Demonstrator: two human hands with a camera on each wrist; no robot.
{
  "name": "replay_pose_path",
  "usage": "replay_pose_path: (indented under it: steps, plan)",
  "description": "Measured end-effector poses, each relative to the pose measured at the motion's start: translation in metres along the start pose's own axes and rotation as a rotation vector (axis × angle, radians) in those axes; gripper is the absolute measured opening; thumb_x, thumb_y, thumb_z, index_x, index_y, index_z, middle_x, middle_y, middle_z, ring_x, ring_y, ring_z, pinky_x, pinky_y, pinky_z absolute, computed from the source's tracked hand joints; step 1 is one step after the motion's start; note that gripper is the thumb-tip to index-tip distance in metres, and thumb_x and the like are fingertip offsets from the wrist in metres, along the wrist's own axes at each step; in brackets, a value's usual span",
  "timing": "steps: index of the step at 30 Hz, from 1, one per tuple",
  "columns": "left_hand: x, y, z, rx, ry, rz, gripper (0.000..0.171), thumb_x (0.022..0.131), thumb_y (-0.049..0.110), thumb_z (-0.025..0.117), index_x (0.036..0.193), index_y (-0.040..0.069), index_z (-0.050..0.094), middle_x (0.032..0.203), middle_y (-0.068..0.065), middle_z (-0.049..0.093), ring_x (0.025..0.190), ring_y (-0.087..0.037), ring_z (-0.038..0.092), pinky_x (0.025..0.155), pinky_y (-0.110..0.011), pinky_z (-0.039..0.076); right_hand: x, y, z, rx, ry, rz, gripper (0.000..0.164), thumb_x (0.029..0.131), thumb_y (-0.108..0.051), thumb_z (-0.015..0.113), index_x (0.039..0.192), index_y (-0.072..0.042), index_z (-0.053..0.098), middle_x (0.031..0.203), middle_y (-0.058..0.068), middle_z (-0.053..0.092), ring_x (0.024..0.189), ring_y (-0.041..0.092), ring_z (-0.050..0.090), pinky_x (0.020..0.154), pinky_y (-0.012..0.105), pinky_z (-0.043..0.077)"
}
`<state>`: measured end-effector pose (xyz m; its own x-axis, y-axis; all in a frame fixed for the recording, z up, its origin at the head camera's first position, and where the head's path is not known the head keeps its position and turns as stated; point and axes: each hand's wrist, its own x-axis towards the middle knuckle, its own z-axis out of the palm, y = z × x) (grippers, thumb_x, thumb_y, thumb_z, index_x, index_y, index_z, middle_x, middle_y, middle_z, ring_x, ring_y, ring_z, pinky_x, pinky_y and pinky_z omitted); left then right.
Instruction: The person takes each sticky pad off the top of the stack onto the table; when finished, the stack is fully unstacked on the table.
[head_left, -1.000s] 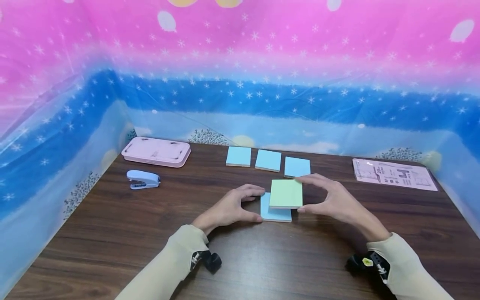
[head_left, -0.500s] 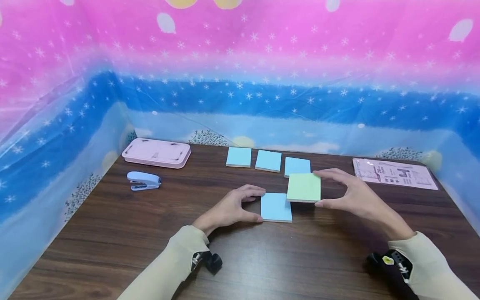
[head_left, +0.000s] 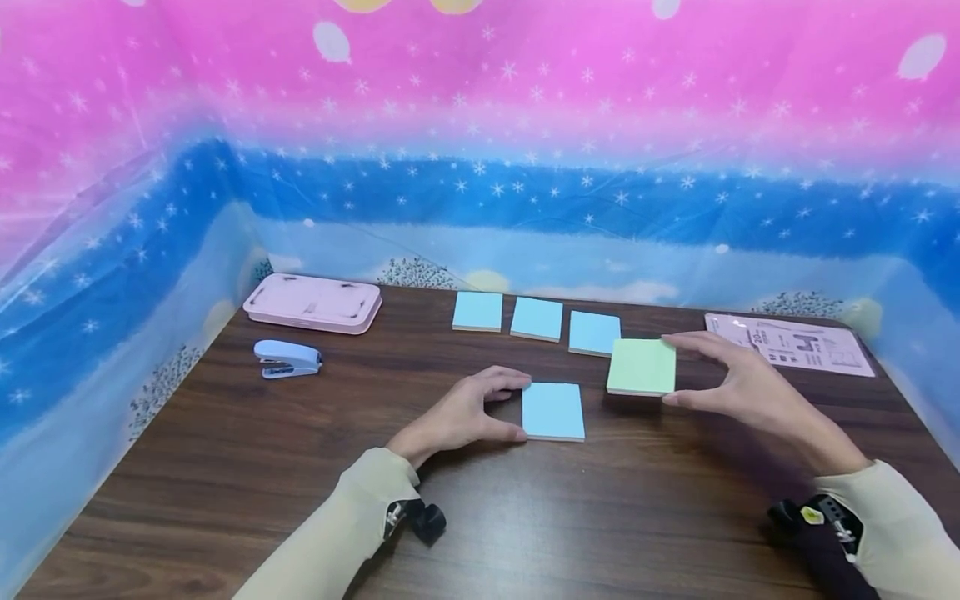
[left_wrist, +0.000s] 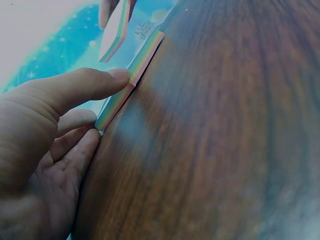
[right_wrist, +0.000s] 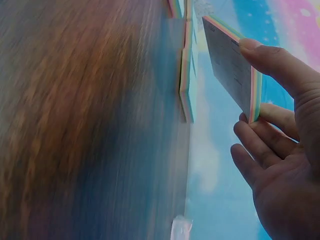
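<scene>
My right hand point(head_left: 757, 400) pinches a green-topped sticky note pad point(head_left: 642, 367) by its right side, thumb at the near edge and fingers at the far one. That pad is raised off the table; its grey printed underside and striped coloured edges show in the right wrist view point(right_wrist: 230, 65). To its left, a blue-topped sticky note pad point(head_left: 552, 411) lies flat on the wooden table. My left hand point(head_left: 465, 412) holds this pad at its left side between thumb and fingers. Its layered edge point(left_wrist: 145, 60) shows by the thumb in the left wrist view.
Three more blue-topped pads point(head_left: 537, 319) lie in a row at the back of the table point(head_left: 360, 517). A pink case point(head_left: 313, 302) and a light blue stapler point(head_left: 288, 359) are at the left. Towards the back right lies a flat pink printed packet point(head_left: 795, 346).
My right hand has carried the green-topped pad rightward and slightly back, off from over the blue pad, which is now fully uncovered. My left hand has stayed put.
</scene>
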<state>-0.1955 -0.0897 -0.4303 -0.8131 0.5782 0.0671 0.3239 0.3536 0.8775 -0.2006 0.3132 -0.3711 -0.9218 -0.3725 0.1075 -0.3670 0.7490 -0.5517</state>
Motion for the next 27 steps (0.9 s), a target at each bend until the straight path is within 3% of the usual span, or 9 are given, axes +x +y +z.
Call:
replay_pose_path:
  steps: [15,27]
  plan:
    - [0.001,-0.001,-0.002,0.008,0.002,0.012,0.069,0.087,0.013,0.090,0.149,0.005,0.060,0.151,-0.004,0.055,0.138,-0.019,0.055,0.115,-0.026,0.044,-0.008,0.029,-0.004,0.001,0.001,0.090,0.087,0.084,-0.050,0.090,0.156,-0.016,0.055,0.160,0.022,0.047,0.147,0.053,0.036,0.108,0.080,0.029]
    - [0.000,-0.003,0.000,-0.002,0.007,0.010,0.069,0.087,0.012,0.090,0.149,0.005,0.060,0.151,-0.005,0.055,0.138,-0.020,0.055,0.115,-0.025,0.044,-0.005,0.042,0.005,0.036,-0.001,0.100,0.084,0.086,-0.047,0.089,0.154,-0.011,0.056,0.154,0.023,0.053,0.141,0.050,0.045,0.108,0.073,0.035]
